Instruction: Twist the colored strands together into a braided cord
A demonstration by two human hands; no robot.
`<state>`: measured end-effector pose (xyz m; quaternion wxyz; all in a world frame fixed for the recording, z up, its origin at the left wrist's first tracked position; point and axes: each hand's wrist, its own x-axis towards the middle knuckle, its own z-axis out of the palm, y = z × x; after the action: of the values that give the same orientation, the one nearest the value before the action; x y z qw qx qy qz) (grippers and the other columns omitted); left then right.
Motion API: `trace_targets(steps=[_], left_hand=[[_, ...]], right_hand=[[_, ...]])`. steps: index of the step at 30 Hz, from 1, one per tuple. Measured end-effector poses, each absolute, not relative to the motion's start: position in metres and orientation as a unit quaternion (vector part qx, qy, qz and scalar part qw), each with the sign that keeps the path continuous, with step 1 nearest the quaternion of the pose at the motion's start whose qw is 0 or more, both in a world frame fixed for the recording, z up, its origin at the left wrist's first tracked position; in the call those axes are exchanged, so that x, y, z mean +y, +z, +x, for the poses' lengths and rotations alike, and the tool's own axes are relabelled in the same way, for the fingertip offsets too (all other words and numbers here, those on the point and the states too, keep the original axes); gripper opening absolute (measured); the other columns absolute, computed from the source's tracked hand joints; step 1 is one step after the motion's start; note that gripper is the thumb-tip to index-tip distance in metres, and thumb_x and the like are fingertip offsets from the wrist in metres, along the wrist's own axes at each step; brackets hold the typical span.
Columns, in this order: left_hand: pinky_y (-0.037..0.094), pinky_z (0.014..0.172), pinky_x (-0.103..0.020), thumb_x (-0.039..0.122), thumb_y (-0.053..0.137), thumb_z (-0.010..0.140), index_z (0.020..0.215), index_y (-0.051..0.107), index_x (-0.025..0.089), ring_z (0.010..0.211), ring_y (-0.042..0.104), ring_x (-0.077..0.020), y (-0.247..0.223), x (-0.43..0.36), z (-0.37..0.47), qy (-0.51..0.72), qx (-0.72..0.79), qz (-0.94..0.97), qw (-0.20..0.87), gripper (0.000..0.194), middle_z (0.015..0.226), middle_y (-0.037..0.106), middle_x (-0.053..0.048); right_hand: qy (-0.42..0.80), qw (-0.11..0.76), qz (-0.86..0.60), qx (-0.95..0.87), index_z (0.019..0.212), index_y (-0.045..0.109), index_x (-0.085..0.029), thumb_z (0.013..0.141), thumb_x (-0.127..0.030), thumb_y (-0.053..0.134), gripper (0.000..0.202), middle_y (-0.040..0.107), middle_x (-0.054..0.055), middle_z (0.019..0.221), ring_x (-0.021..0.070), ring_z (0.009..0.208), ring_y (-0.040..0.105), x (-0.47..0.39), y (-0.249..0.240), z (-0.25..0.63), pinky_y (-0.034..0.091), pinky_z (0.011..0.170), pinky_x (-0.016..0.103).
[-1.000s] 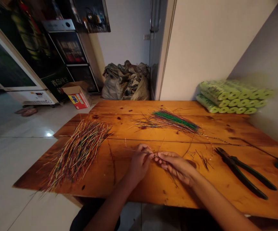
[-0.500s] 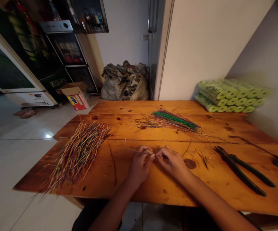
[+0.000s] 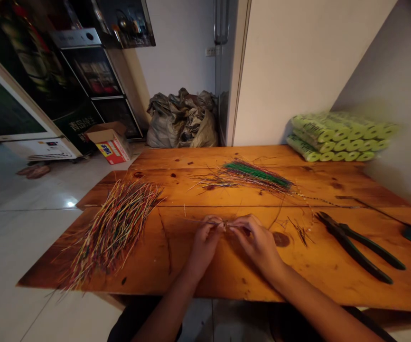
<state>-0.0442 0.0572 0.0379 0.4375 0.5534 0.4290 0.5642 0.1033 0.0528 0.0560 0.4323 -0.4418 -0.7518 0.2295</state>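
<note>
Several strands [image 3: 300,231] near right hand [image 3: 260,241]

Looks like smooth, knotted wood on the table [image 3: 180,190], plastic sheen on the strands [image 3: 120,228] at left, glossy tile on the floor [image 3: 6,237], dull, dark metal on the pliers [image 3: 348,242] at right.

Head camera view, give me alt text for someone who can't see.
A left hand and right hand pinch a thin strand over a wooden table. Colourful strands lie at left, a green-centred bundle beyond, pliers at right.
</note>
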Motion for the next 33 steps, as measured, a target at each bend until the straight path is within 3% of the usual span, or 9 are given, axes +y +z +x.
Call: trace_targets(steps=[3,5,9,13,18,21,24,30,33], left_hand=[[0.040,0.080,-0.029,0.035,0.059,0.072,0.059,0.057,0.017,0.080,0.053,-0.0157,0.035,0.057,-0.041,0.573,0.433,0.466,0.517,0.022,0.073,0.056,-0.001],[0.040,0.080,-0.029,0.037,0.060,0.071,0.060,0.057,0.017,0.080,0.053,-0.0159,0.036,0.058,-0.042,0.570,0.440,0.459,0.519,0.023,0.073,0.056,-0.001],[0.040,0.079,-0.028,0.030,0.054,0.077,0.063,0.058,0.018,0.081,0.052,-0.0159,0.043,0.059,-0.049,0.554,0.424,0.561,0.445,0.019,0.075,0.054,-0.002],[0.039,0.078,-0.027,0.023,0.049,0.081,0.068,0.058,0.018,0.084,0.051,-0.0153,0.046,0.060,-0.053,0.528,0.416,0.637,0.377,0.016,0.081,0.052,-0.002],[0.039,0.078,-0.027,0.021,0.048,0.082,0.068,0.057,0.018,0.086,0.051,-0.0155,0.043,0.059,-0.052,0.518,0.419,0.659,0.348,0.016,0.081,0.051,-0.002],[0.039,0.077,-0.028,0.021,0.048,0.082,0.069,0.057,0.018,0.084,0.051,-0.0155,0.043,0.056,-0.051,0.510,0.425,0.668,0.337,0.016,0.081,0.052,-0.003],[0.038,0.078,-0.028,0.021,0.048,0.082,0.070,0.057,0.018,0.086,0.051,-0.0159,0.045,0.053,-0.050,0.508,0.426,0.674,0.327,0.016,0.083,0.052,-0.003],[0.039,0.076,-0.028,0.021,0.048,0.082,0.069,0.059,0.018,0.083,0.051,-0.0156,0.048,0.050,-0.050,0.500,0.418,0.686,0.324,0.017,0.079,0.052,-0.002],[0.039,0.078,-0.029,0.025,0.051,0.079,0.067,0.060,0.018,0.083,0.051,-0.0164,0.044,0.051,-0.046,0.522,0.417,0.641,0.378,0.016,0.078,0.053,-0.003]], right_hand=[[0.203,0.424,-0.397,-0.788,0.088,0.057,-0.025,0.084,-0.020,0.046,0.013,0.062,0.006,0.083,0.0192,0.082,0.056,0.050,0.056,0.104,0.046,0.073,0.034],[0.253,0.433,-0.402,-0.766,0.092,0.055,-0.025,0.083,-0.023,0.048,0.011,0.063,0.006,0.087,0.0189,0.082,0.057,0.050,0.057,0.103,0.046,0.073,0.033],[0.404,0.476,-0.443,-0.643,0.096,0.053,-0.022,0.083,-0.036,0.049,0.019,0.063,0.006,0.097,0.0178,0.086,0.058,0.058,0.060,0.102,0.045,0.076,0.030],[0.525,0.406,-0.444,-0.602,0.076,0.061,-0.018,0.075,-0.044,0.055,0.027,0.064,0.003,0.076,0.0146,0.069,0.056,0.068,0.061,0.104,0.043,0.066,0.027],[0.582,0.370,-0.434,-0.580,0.073,0.062,-0.016,0.068,-0.044,0.063,0.028,0.062,0.001,0.066,0.0110,0.059,0.051,0.071,0.060,0.106,0.039,0.059,0.024],[0.519,0.355,-0.464,-0.624,0.073,0.063,-0.017,0.067,-0.042,0.064,0.026,0.058,-0.001,0.059,0.0104,0.054,0.048,0.068,0.062,0.107,0.037,0.053,0.023],[0.376,0.350,-0.483,-0.709,0.072,0.063,-0.019,0.071,-0.038,0.063,0.020,0.056,-0.002,0.057,0.0103,0.051,0.046,0.065,0.067,0.108,0.035,0.049,0.023],[0.237,0.334,-0.383,-0.828,0.079,0.059,-0.020,0.079,-0.025,0.057,0.005,0.061,0.002,0.073,0.0118,0.064,0.055,0.065,0.073,0.117,0.042,0.059,0.022],[0.165,0.319,-0.364,-0.859,0.079,0.055,-0.019,0.082,-0.019,0.052,0.004,0.058,0.004,0.075,0.0137,0.070,0.054,0.063,0.074,0.118,0.043,0.063,0.024]])
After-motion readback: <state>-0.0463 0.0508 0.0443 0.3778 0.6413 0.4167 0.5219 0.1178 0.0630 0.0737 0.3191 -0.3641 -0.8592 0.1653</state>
